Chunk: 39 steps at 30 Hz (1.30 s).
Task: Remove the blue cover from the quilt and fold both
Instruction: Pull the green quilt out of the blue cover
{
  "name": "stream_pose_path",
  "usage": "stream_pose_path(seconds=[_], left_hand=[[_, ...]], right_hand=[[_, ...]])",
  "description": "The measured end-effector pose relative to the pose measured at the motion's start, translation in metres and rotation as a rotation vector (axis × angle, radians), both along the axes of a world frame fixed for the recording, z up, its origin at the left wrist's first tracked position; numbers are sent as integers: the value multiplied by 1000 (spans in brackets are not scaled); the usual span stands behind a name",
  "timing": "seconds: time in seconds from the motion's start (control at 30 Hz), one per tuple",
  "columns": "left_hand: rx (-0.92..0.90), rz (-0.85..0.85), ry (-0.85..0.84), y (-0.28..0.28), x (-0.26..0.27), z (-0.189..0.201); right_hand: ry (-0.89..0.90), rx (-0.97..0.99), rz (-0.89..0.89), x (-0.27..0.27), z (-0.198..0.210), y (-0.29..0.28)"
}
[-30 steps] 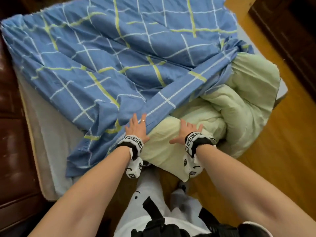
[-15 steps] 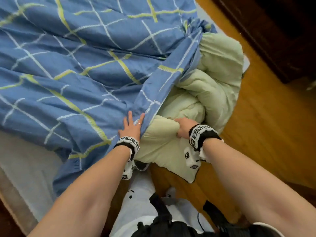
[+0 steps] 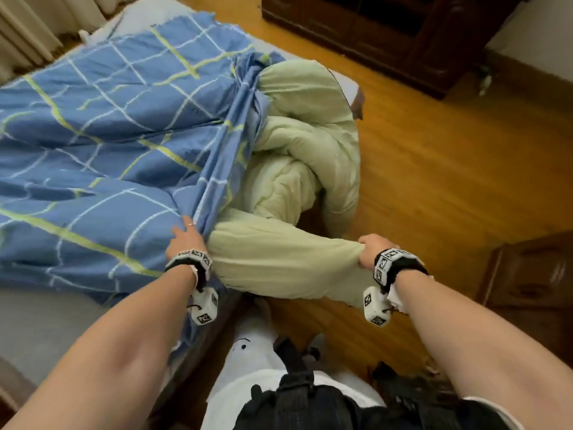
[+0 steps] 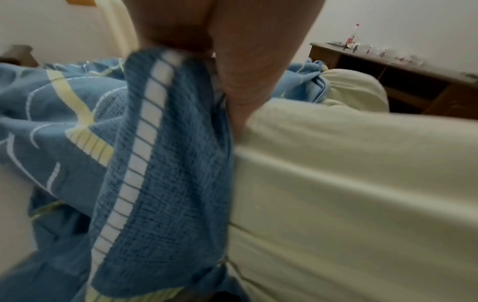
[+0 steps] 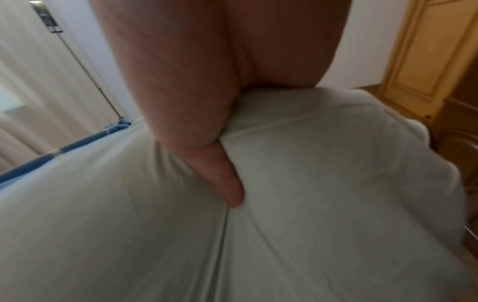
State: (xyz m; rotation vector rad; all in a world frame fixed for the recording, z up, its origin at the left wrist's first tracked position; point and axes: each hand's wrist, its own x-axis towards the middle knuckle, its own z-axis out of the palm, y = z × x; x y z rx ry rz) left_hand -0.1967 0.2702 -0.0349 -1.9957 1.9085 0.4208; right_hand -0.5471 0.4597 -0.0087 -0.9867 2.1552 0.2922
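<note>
The blue cover (image 3: pixel 108 135) with its yellow and white grid lies spread over the bed on the left. A pale green quilt (image 3: pixel 279 262) comes out of its open side and bunches at the bed's right edge. My left hand (image 3: pixel 186 240) holds the cover's hem at the opening. In the left wrist view the thumb (image 4: pixel 240 98) lies between the blue cover (image 4: pixel 160 163) and the quilt (image 4: pixel 349 183). My right hand (image 3: pixel 370 249) grips a bunched end of the quilt, stretched taut to the right. The right wrist view shows the thumb (image 5: pixel 225 179) dug into the quilt (image 5: pixel 336 183).
The bed's grey sheet (image 3: pixel 40 321) shows at the lower left. Wooden floor (image 3: pixel 449 166) runs to the right, with a dark cabinet (image 3: pixel 387 32) at the back and a wooden chest (image 3: pixel 533 283) close to my right arm. Curtains (image 3: pixel 28 29) hang at the far left.
My right hand has closed on the quilt and pulled it out to the right, away from the cover. My left hand has stayed at the cover's opening.
</note>
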Motion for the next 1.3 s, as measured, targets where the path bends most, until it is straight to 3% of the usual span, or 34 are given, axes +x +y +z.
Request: stream_pose_path(seconds=[0.1, 0.23, 0.47, 0.67, 0.8, 0.9, 1.03, 1.17, 1.3], left_hand=[[-43, -162, 48, 14, -10, 0], [1, -550, -42, 9, -15, -2], [86, -703, 138, -37, -24, -29], [194, -709, 375, -68, -17, -13], [132, -713, 454, -77, 22, -18], [105, -758, 339, -82, 63, -40], [166, -619, 207, -86, 86, -64], [216, -500, 111, -90, 79, -51], [85, -470, -73, -87, 78, -36]], right_hand=[[81, -58, -26, 11, -2, -4], [148, -137, -18, 21, 7, -28], [297, -93, -58, 55, 2, -68], [-13, -70, 254, 157, -24, -158], [31, 22, 412, 232, -40, -207], [77, -16, 498, 253, -47, -220], [36, -155, 488, 248, -32, -215], [-16, -176, 385, 201, 9, -184], [40, -217, 282, 161, 40, -143]])
